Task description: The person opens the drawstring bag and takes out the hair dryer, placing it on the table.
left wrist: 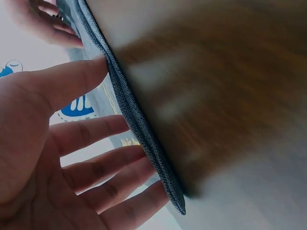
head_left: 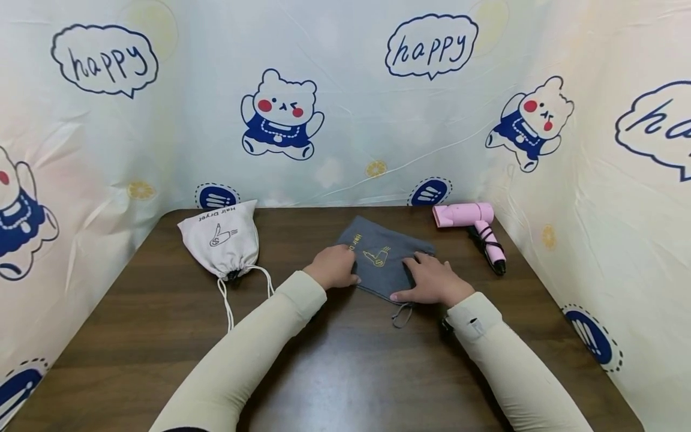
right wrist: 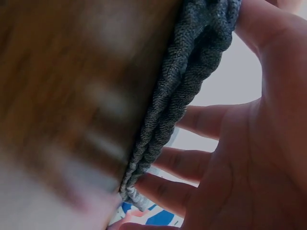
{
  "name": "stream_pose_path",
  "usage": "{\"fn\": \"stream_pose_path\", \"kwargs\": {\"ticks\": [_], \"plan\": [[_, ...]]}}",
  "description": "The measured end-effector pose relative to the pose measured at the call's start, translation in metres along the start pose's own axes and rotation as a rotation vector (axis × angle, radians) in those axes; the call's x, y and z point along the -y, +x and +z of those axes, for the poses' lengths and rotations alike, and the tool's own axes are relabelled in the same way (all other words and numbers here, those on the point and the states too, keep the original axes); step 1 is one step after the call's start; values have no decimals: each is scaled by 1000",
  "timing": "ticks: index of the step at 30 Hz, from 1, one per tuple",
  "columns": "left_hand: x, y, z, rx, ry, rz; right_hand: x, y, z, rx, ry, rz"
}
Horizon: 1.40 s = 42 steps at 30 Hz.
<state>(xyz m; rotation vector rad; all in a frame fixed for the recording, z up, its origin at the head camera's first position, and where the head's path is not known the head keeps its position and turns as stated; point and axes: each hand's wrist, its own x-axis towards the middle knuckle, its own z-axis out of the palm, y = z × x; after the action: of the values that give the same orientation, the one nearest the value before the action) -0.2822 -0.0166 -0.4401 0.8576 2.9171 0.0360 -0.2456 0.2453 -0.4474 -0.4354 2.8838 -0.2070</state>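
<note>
A dark grey drawstring pouch (head_left: 372,264) lies flat on the table, with a yellow hair dryer drawing and lettering that runs sideways. At its left edge my left hand (head_left: 333,266) touches the fabric. The left wrist view shows the thumb and fairly straight fingers (left wrist: 110,167) against the pouch's folded edge (left wrist: 139,120). My right hand (head_left: 433,281) rests at the gathered right side, fingers spread over the cloth. In the right wrist view the fingers (right wrist: 172,189) touch the ruffled mouth (right wrist: 182,81). A thin grey cord loop (head_left: 402,315) sticks out near the right thumb.
A filled white drawstring pouch (head_left: 224,237) with "Hair Dryer" print stands at the left, its white cords trailing forward. A pink hair dryer (head_left: 464,215), cord wrapped round its handle, lies at the back right. Printed fabric (head_left: 345,120) surrounds the dark wooden table (head_left: 345,372).
</note>
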Motion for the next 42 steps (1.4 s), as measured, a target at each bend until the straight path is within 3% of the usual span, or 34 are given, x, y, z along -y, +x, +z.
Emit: {"fn": "stream_pose_path", "kwargs": {"ticks": [10, 25, 42], "plan": [[-7, 19, 2, 37, -46, -12, -10, -6, -3, 10, -30, 45], [-26, 39, -4, 83, -22, -19, -26, -7, -11, 57, 4, 138], [-45, 62, -11, 146, -29, 26, -41, -13, -25, 82, 26, 229]]}}
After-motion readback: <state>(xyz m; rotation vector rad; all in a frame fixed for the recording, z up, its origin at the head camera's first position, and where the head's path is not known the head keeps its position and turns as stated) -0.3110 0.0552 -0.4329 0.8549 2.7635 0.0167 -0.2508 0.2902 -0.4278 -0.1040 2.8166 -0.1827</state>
